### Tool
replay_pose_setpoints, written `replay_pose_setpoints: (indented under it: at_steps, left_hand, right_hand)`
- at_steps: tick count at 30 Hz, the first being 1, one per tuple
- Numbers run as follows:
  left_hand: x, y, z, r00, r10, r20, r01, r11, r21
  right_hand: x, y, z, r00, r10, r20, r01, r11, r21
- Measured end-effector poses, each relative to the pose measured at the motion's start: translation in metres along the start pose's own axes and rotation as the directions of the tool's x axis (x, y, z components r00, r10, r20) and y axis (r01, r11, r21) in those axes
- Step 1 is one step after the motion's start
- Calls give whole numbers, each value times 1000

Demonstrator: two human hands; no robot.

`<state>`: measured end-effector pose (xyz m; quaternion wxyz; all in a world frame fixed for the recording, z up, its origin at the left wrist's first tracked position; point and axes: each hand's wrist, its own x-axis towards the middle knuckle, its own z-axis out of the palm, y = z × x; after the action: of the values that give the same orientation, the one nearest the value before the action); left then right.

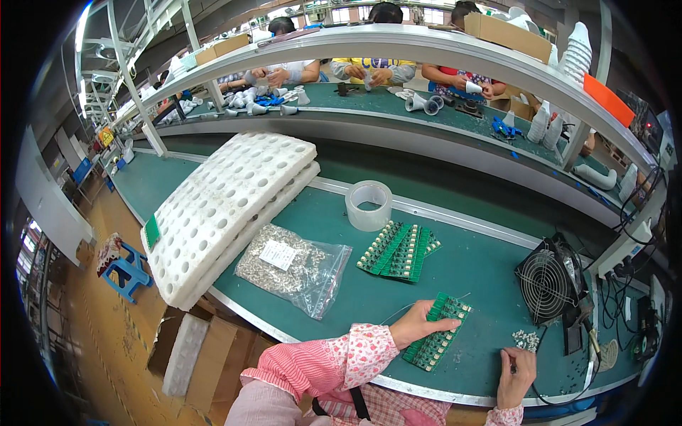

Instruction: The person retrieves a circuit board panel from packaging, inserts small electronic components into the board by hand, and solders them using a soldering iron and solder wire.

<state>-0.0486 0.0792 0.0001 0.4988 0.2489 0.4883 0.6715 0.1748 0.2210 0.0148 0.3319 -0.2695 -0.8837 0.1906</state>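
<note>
My left hand (415, 324) grips a green circuit board panel (435, 344), thumb on top, tilted above the green bench. The panel carries rows of small pale components. A thin wire pokes out near that hand. My right hand (517, 375) rests close to the bench's front edge with its fingers curled together; whether something small is pinched there is hidden. Just beyond it lies a small pile of white parts (526, 340). Further back, more green circuit boards (401, 257) lie in an overlapping stack. Left of them is a clear zip bag (284, 264) of small metallic parts.
A roll of clear tape (353, 206) stands behind the stack. Holed white foam trays (231, 186) fill the left side, a small green board on their edge. At right are a black fan (545, 278) and cables. Co-workers sit across the far bench (320, 99), beneath a shelf.
</note>
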Motion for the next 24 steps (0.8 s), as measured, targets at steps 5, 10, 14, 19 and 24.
replay_pose_setpoints:
  at_steps: [5, 10, 14, 19, 24]
  left_hand:
    - [6, 1, 1, 1000, -11, 25, 11, 1000, 9]
    - [10, -1, -2, 999, -11, 50, 11, 1000, -5]
    - [9, -1, -3, 998, -9, 60, 11, 999, -37]
    - [6, 4, 0, 998, -46, 51, 47, 999, -22]
    - [4, 1, 0, 1000, -6, 20, 6, 1000, 27]
  right_hand:
    - [13, -18, 21, 877, 362, 315, -479, 713, 512]
    - [30, -24, 33, 788, 300, 538, -614, 454, 645]
    - [34, -17, 36, 710, 277, 647, -703, 242, 668]
    - [34, -14, 37, 645, 307, 699, -750, 81, 656]
    - [34, -17, 37, 647, 320, 692, -741, 48, 670]
